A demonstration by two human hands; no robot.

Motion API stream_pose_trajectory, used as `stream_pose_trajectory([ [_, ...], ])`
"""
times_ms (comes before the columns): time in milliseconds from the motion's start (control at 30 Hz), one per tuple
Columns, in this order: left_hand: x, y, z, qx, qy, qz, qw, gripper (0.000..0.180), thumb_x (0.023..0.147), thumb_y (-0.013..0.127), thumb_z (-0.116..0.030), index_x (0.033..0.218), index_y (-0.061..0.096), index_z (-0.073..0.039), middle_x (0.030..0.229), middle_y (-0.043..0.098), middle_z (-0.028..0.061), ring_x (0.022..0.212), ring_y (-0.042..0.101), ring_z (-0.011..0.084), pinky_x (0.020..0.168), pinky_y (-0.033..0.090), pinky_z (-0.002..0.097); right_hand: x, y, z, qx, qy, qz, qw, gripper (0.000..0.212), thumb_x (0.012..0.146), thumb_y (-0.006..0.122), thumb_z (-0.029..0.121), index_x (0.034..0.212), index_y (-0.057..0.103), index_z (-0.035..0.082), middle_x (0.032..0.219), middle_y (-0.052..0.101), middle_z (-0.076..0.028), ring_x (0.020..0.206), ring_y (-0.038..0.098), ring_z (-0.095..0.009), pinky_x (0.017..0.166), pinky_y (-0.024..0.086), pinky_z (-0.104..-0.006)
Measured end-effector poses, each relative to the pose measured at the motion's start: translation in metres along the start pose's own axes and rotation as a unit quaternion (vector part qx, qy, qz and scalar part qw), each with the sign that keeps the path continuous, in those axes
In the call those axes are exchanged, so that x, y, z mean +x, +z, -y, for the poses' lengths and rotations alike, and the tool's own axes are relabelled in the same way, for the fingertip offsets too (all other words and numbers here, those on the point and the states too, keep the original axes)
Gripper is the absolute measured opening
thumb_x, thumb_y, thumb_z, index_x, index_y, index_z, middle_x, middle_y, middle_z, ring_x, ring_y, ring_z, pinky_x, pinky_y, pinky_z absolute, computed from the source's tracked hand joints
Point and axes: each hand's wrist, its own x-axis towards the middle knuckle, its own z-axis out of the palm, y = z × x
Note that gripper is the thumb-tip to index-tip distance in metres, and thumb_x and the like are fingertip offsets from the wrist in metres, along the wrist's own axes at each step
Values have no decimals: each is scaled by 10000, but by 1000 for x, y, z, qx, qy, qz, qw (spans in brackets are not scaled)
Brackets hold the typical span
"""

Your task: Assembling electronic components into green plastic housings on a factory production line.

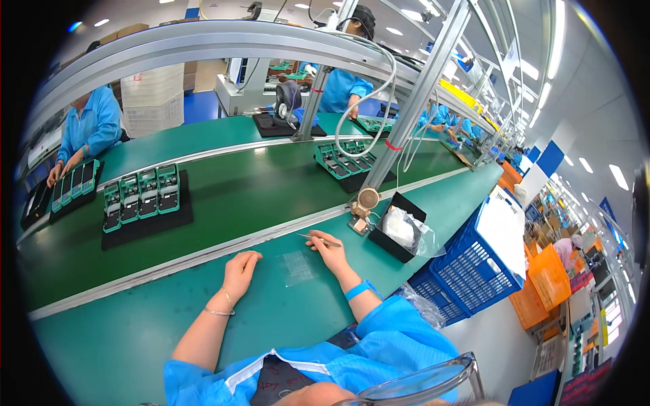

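My right hand (330, 255) is closed around slim metal tweezers (321, 240), whose tip points left over the green bench (169, 304). Just below the tip, between my two hands, lies a clear plastic sheet (298, 266) marked with small rows. My left hand (240, 274) rests on the bench to the left of the sheet, its fingers curled together and no object showing in them. A bangle circles the left wrist, and a blue band (359, 289) is on the right one.
A black box (406, 249) with plastic bags and a bronze-coloured round device (367, 198) stand right of my hands. Beyond, a belt (250, 183) carries green-framed devices (142, 197) on black mats. A metal post (420, 95) rises nearby; blue crates (467, 264) stand right. Co-workers sit opposite.
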Motion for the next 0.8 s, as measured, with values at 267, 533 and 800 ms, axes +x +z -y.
stream_pose_trajectory([
  [267, 0, 0, 2, -37, -33, -5, 999, 247, 1006, 554, -170, 1033, 698, 28, 979, 717, 136, 888, 680, 222, 807, 536, 319, 73, -30, 7, -92, 59, -22, 994, 314, 1029, 553, 301, 1057, 677, 15, 951, 716, -91, 860, 656, -162, 778, 520, -295],
  [533, 2, 1, 7, -66, -52, -7, 996, 242, 1000, 556, -161, 1022, 705, 28, 958, 722, 140, 871, 689, 216, 792, 544, 317, 182, -49, -37, 82, 177, -260, 946, 212, 1018, 462, 190, 1109, 526, 9, 967, 635, -160, 691, 686, -278, 531, 601, -418],
  [800, 3, 6, 1, -86, -84, 23, 992, 275, 1031, 521, -170, 1076, 696, 36, 988, 711, 94, 900, 654, 155, 824, 527, 291, 238, -74, -65, 212, 207, -323, 899, 225, 1022, 409, 84, 1066, 625, 39, 1049, 677, -125, 911, 712, -275, 627, 618, -408],
])
